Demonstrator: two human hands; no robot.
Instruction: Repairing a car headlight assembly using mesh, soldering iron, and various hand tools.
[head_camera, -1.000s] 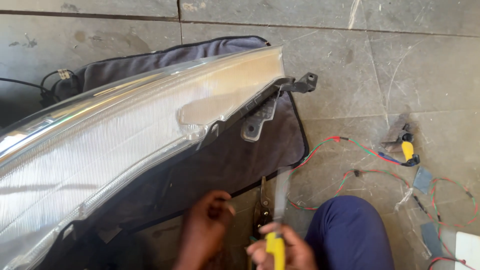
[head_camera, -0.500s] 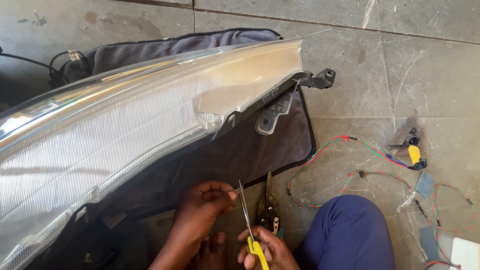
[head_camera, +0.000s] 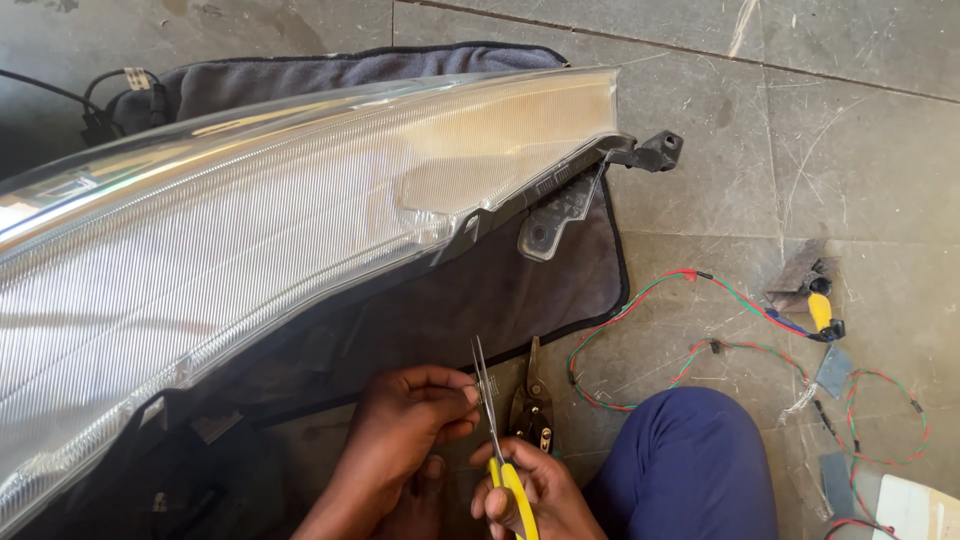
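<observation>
Two hands are working below a headlight (head_camera: 300, 210): right hand (head_camera: 525, 495) gripping yellow-handled scissors (head_camera: 495, 430), left hand (head_camera: 410, 420) pinching a small piece (head_camera: 483, 392) at the blades, uncut as yet.

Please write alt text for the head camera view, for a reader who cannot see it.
Two bare hands work low in the frame: the right hand holds yellow-handled scissors blades up, and the left hand pinches something tiny against the blades. A large clear car headlight lies on a dark cloth mat on the concrete floor, with red and green wires to the right.
</observation>
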